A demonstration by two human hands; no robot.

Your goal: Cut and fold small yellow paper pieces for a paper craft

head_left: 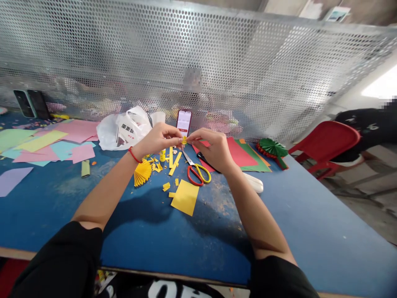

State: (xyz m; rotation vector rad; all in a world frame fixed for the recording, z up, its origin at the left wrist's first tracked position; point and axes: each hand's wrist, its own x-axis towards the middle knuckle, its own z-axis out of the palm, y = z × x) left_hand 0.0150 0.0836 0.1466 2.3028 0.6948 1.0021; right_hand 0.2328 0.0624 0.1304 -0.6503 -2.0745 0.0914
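My left hand (156, 140) and my right hand (211, 149) meet above the blue table, their fingertips pinching a small yellow paper piece (185, 140) from both sides. A red cord circles my left wrist. Below my left hand lie a pleated yellow paper fan (142, 172) and a yellow glue stick (162, 155). Yellow paper strips (174, 161) are scattered beneath my hands. Under my right hand are scissors (198, 174) with red and yellow handles, and a yellow paper sheet (185, 197) lies nearer me.
A blue table (310, 207) holds pastel paper sheets (46, 142), a white plastic bag (124, 129), a phone (184, 122), red and green paper (245, 155) and a green paper fan (269, 148). A perforated metal panel (198, 49) stands behind. A red chair (328, 145) is at right.
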